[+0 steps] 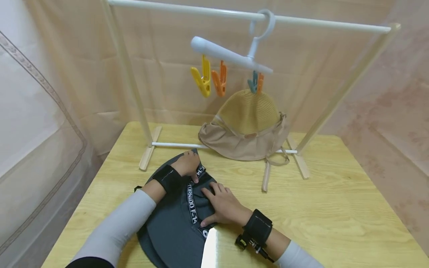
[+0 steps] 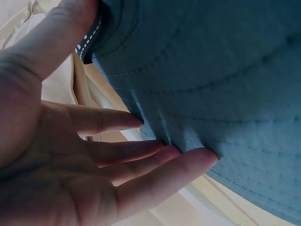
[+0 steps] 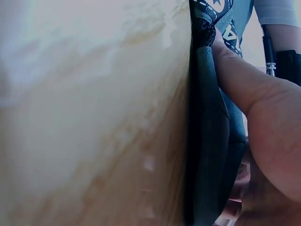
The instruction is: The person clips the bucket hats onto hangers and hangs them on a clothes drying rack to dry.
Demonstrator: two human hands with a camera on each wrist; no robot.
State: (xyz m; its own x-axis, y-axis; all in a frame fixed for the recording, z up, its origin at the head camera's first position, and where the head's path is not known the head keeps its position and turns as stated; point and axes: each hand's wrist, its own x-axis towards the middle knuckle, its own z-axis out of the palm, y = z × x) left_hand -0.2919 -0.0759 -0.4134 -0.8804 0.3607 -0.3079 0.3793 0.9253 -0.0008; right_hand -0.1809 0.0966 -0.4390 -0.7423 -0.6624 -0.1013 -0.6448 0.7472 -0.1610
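Note:
A dark grey brimmed hat [image 1: 174,230] lies on the table, its black band [image 1: 191,203] lettered in white. My left hand [image 1: 186,163] rests on the far part of the hat; in the left wrist view, its nearly straight fingers [image 2: 160,181] press the stitched brim [image 2: 197,94] and dent the cloth. Across the crown lies my right hand [image 1: 226,204], fingers spread. Its thumb [image 3: 235,75] touches the band near a star mark in the right wrist view, where its other fingers are mostly hidden behind the crown.
Beyond the hands stands a white rack [image 1: 214,10]. From it hangs a hanger [image 1: 228,54] with yellow, orange and teal clips. A straw-and-beige sun hat [image 1: 249,115] is clipped there, its brim low over the wooden table [image 1: 321,208]. Cloth curtains [image 1: 67,93] surround the table.

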